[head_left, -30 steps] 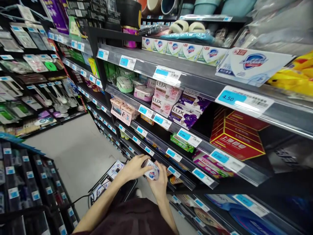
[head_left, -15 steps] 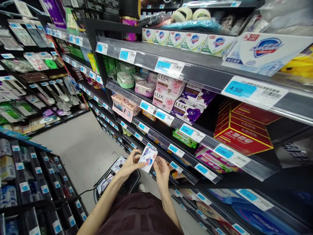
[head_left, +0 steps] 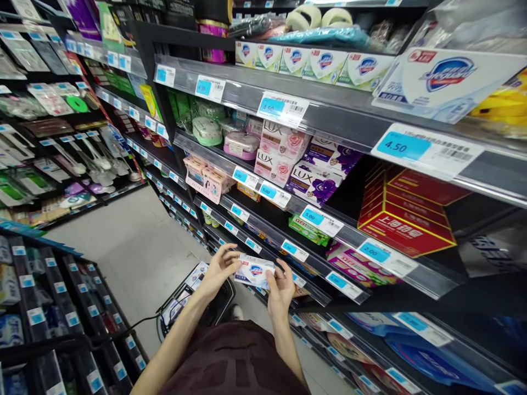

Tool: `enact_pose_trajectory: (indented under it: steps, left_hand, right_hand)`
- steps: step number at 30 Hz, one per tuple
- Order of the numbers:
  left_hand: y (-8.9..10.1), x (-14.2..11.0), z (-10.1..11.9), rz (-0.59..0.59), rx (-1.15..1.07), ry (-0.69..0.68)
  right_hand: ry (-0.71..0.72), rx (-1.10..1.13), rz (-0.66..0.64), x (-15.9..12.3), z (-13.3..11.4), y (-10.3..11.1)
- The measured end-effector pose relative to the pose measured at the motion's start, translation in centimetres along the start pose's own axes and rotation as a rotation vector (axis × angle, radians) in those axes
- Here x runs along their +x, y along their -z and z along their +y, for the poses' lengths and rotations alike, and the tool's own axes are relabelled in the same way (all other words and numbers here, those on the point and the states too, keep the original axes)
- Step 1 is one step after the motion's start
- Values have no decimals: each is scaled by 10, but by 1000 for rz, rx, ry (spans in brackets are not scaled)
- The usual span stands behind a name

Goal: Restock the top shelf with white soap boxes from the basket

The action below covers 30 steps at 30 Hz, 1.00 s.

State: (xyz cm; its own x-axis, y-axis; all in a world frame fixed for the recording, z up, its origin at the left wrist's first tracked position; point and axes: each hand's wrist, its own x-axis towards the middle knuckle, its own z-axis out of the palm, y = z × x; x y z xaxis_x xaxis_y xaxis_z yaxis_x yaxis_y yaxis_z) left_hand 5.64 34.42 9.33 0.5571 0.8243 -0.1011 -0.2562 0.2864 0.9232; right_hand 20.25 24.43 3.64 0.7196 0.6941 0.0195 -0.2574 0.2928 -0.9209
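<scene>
Head view: the soap box (head_left: 254, 271) is supported between two partly closed hands, the left hand (head_left: 221, 270) gripping its left end with thumb and curled fingers, the right hand (head_left: 281, 282) gripping its right end with the thumb on the printed face. Relative to the soap box, the basket (head_left: 224, 306) is below and to the left; the red boxes (head_left: 407, 233) are above and to the right.

Both forearms are bare and reach forward: the left forearm (head_left: 179, 329) slants up to the right, while the right forearm (head_left: 288, 348) rises more steeply, leaning left. The left hand (head_left: 220, 273) pinches with thumb and arched fingers; opposite, near it, the right hand (head_left: 280, 285) grips with its thumb extended and fingers curled.
</scene>
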Motion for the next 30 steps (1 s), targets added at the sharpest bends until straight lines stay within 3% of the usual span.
enact_pose_trajectory:
  steps: [5, 10, 13, 18, 20, 23, 25, 26, 28, 30]
  left_hand:
    - [12, 7, 15, -139, 312, 0]
    - [14, 12, 28, -250, 848, -194]
    - [13, 13, 34, -297, 1031, -378]
    - [12, 15, 31, -264, 1283, -645]
    - [11, 15, 27, -249, 1299, -685]
    - [11, 17, 19, -274, 1132, -745]
    - [12, 17, 16, -276, 957, -781]
    - [13, 17, 16, -267, 883, -790]
    - [14, 16, 15, -244, 794, -796]
    - [16, 15, 15, -242, 772, -791]
  right_hand:
    - [-6, -6, 13, 4, -2, 1]
    - [98, -94, -51, 0, -4, 1]
    - [291, -165, -195, -1, -8, 2]
    - [663, -416, -336, -5, -19, -2]
    - [774, -499, -344, -10, -22, -6]
    - [883, -511, -373, -18, -26, -13]
    - [838, -452, -289, -19, -27, -16]
    - [741, -411, -208, -17, -28, -17]
    - [381, -306, -117, -11, -31, -17]
    - [-74, -169, -224, -6, -33, -16]
